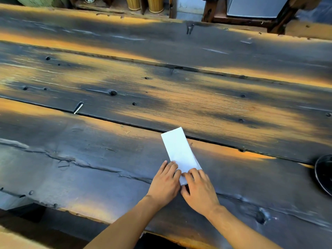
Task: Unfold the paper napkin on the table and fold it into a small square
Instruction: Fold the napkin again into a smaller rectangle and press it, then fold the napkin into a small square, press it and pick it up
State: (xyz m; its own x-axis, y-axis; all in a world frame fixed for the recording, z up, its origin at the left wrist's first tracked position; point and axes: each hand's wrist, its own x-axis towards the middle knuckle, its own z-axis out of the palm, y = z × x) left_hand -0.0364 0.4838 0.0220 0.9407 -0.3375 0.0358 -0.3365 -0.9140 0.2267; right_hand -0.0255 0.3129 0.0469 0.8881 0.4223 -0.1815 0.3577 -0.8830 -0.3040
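A white paper napkin (pixel 179 150) lies on the dark wooden table (pixel 107 159) as a long narrow rectangle, its far end pointing away from me. Both hands are at its near end. My left hand (pixel 166 180) rests on the near left corner, fingertips on the paper. My right hand (pixel 198 189) covers the near right corner, fingers bent over the edge and thumb tucked beneath at the table. Whether the fingers pinch the paper or only press on it is not clear. The near end of the napkin is partly hidden by both hands.
The table is made of wide, cracked planks with gaps and knots. A dark round object (pixel 324 174) sits at the right edge. Beyond the far edge stand two woven baskets (pixel 143 4) and a wooden chair (pixel 251 13). The table's near edge runs just below my forearms.
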